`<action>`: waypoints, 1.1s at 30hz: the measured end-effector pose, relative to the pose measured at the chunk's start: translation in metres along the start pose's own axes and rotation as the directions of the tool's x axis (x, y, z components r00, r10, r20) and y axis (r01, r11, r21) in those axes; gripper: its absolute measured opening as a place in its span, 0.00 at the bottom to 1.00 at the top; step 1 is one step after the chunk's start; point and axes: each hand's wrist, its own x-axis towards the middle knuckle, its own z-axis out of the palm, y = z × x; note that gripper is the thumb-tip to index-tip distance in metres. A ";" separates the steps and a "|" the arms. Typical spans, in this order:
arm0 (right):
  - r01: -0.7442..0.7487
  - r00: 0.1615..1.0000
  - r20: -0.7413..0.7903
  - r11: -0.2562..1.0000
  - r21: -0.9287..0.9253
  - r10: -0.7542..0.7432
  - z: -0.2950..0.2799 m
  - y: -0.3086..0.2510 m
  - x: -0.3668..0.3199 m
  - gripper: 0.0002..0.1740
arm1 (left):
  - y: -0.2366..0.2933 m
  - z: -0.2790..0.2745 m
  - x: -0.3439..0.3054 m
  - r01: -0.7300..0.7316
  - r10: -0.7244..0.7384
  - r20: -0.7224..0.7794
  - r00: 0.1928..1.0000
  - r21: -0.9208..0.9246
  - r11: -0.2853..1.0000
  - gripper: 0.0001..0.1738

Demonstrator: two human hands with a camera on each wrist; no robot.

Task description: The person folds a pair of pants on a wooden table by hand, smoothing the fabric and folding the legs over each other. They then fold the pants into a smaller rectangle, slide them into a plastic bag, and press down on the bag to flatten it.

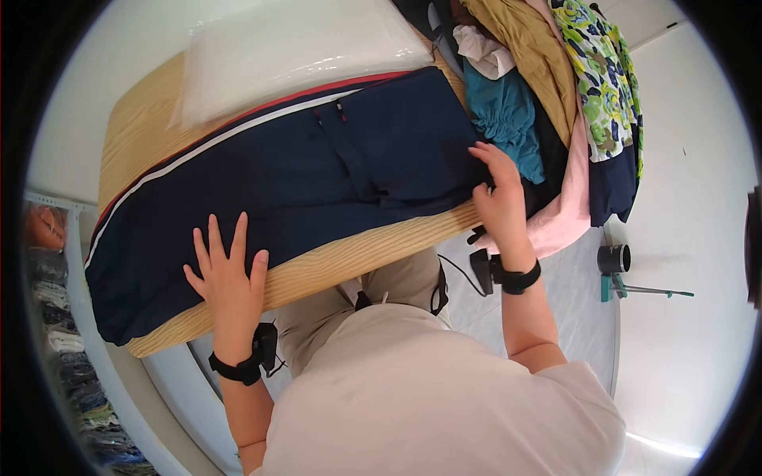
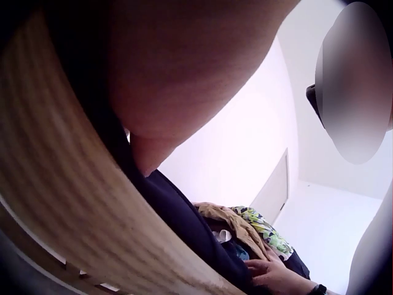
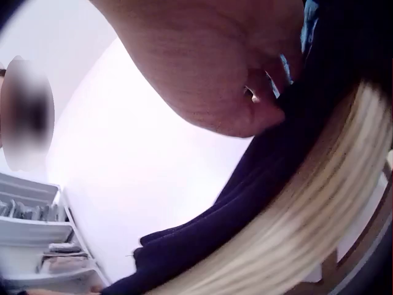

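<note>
Navy trousers (image 1: 278, 159), with a white and red stripe down the far edge, lie folded lengthwise along the wooden table (image 1: 381, 244). A dark strap (image 1: 349, 155) with small coloured ends crosses them right of the middle. Fingers spread, my left hand (image 1: 230, 278) rests on the near edge of the trousers toward the left end. At their right end is my right hand (image 1: 502, 198), its thumb and fingers parted and bent over the corner. The right wrist view shows the thumb tip against the navy cloth (image 3: 245, 178); the other fingertips are partly hidden.
Clear plastic bags (image 1: 294, 55) are stacked at the back of the table. Heaped at the right are a teal garment (image 1: 504, 115), tan cloth (image 1: 540, 55), pink cloth (image 1: 567, 202) and a floral piece (image 1: 599, 79). Shelves with packed clothes (image 1: 67, 317) stand at the left.
</note>
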 end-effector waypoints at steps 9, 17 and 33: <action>-0.109 0.991 -0.070 0.993 0.041 0.112 -0.005 0.026 -0.036 0.18 | -0.026 -0.008 -0.006 0.030 -0.030 0.077 0.997 -0.002 1.000 0.30; 0.136 0.991 -0.012 0.986 0.101 -0.135 0.002 -0.023 -0.031 0.16 | -0.025 -0.012 -0.007 0.029 -0.024 0.087 0.996 -0.052 0.998 0.29; -0.294 0.952 0.187 0.894 0.338 0.243 0.034 -0.059 0.021 0.19 | -0.025 -0.009 -0.008 0.035 -0.031 0.047 0.998 -0.089 0.995 0.29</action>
